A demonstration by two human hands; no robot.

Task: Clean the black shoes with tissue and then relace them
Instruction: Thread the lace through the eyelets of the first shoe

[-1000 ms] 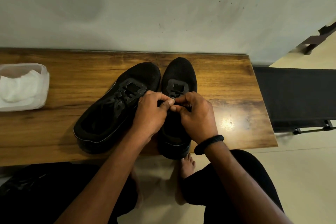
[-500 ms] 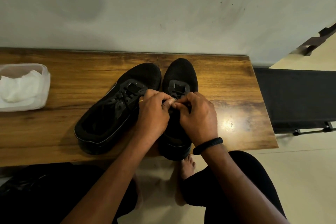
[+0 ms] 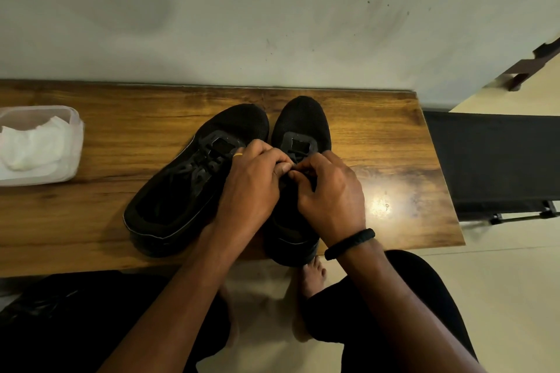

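View: head, looking down.
Left grip (image 3: 251, 185): narrow, fingers curled, thumb and fingertips pinching the lace (image 3: 298, 157); a ring (image 3: 238, 155) on one finger.
Right grip (image 3: 333, 191): narrow, curled, fingertips pinching the same lace, tip to tip with the left grip; a wristband (image 3: 350, 244) on the wrist.
Lace: black and hard to make out; held between the two grips, running just beyond them toward the tongue.
Right shoe (image 3: 303, 121): directly under both grips, toe beyond them, heel at the near table edge.
Left shoe (image 3: 188, 194): just left of the left grip and partly under it, angled, laced, toe beside the right shoe's toe.
Tissue (image 3: 33, 145): well left of the left grip, lying in a clear tub (image 3: 75, 119).
Table (image 3: 121, 136): wooden, carrying both shoes and the tub.
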